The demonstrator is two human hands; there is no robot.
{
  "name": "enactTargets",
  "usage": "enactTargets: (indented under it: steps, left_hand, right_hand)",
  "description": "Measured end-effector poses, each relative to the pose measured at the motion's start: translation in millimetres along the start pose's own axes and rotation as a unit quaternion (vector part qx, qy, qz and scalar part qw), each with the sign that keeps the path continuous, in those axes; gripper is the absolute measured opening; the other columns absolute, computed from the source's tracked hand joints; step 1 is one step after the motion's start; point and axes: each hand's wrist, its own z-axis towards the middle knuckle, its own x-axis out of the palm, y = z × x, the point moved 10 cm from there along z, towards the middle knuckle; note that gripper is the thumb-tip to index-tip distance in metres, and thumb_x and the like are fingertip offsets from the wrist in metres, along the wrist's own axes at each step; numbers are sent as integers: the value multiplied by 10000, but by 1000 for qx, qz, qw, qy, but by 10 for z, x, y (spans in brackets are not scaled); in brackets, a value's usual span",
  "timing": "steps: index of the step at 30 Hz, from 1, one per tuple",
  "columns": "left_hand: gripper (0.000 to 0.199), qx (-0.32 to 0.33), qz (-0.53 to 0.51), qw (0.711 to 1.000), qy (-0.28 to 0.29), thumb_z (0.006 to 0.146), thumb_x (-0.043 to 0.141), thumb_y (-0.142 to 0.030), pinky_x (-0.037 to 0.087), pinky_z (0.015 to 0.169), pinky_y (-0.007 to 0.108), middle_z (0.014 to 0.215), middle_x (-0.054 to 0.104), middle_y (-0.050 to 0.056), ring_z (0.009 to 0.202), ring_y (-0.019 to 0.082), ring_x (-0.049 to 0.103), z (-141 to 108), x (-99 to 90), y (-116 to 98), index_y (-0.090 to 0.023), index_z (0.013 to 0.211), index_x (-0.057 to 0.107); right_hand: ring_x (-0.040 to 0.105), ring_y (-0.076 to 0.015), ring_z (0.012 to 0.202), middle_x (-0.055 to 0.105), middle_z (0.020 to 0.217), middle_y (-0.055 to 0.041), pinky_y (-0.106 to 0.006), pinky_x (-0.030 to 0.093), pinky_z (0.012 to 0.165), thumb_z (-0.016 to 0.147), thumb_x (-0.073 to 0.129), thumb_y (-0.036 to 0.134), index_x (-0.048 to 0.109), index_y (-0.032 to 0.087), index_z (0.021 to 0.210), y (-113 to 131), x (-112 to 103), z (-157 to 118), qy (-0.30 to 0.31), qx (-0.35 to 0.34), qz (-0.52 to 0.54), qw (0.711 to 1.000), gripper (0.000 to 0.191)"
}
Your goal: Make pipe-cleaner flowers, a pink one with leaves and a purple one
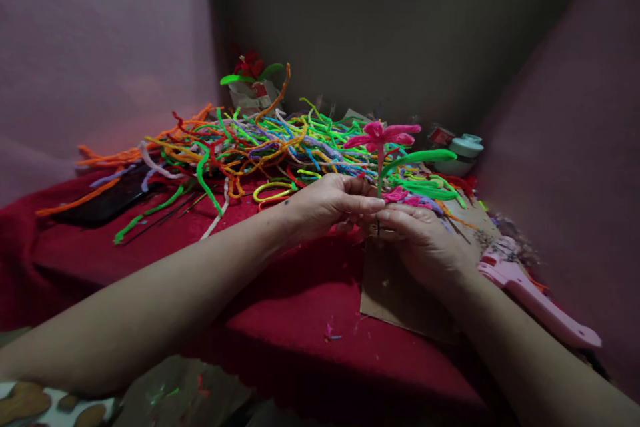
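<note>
A pink pipe-cleaner flower [376,137] stands upright on a thin stem, with a long green leaf [425,157] reaching out to its right. My left hand [330,203] pinches the stem below the leaf between thumb and fingers. Just beneath and to the right, my right hand [420,233] is closed on the lower stem, its thumb close to the left one. The dark stem end shows below the fingers. Under my right hand lies a brown cardboard piece [395,293].
A big heap of colored pipe cleaners [280,140] covers the back of the red cloth [290,307]. A pink tool [540,300] lies at the right. Farther back are a pale blue-lidded container [466,147], a red flower [250,65] and a dark tray [105,203] at left.
</note>
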Motion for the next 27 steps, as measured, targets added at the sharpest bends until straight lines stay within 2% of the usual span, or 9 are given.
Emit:
enactTargets:
  steps: [5,9,12,17,19,27]
  left_hand:
    - [225,5,6,1000,-12,655,757,-243,280,449,201,612,585,2,496,62,489,11,-10,8,-105,772,623]
    - [261,6,-18,998,-64,596,791,-224,271,438,192,595,555,-32,450,35,420,-5,-41,-1,-115,743,605]
    - [256,36,-32,997,-64,605,787,-248,275,444,185,572,520,-56,446,26,398,-13,-7,-23,-129,711,588]
    - [263,39,-38,996,-70,606,788,-263,249,442,183,541,470,-70,446,25,374,-10,-36,28,-136,662,565]
    - [266,36,-31,996,-73,592,794,-261,247,441,186,530,468,-65,450,30,378,-12,-49,14,-133,635,564]
    - [271,22,-2,997,-77,588,778,-259,234,438,194,493,505,-33,438,37,407,-24,-37,-45,-116,558,550]
  right_hand:
    - [472,-134,568,569,584,10,-286,370,572,766,579,287,640,197,609,89,-57,-29,-54,-26,-30,998,191]
    - [530,-156,649,620,670,6,-296,417,636,742,574,254,680,210,700,219,-85,-74,-99,-53,-83,990,122]
    - [566,-178,719,649,718,-5,-312,442,703,742,590,273,703,225,722,354,-61,-102,-113,-102,-129,980,124]
    - [588,-197,812,673,814,-25,-327,454,778,764,608,305,735,234,772,411,-5,-108,-106,-132,-126,978,146]
    - [589,-204,815,673,794,-27,-331,455,778,752,619,308,737,231,751,401,13,-99,-97,-130,-111,980,141]
    - [489,-153,622,562,596,5,-315,422,667,757,606,351,706,204,663,251,44,-72,-57,-63,-73,994,201]
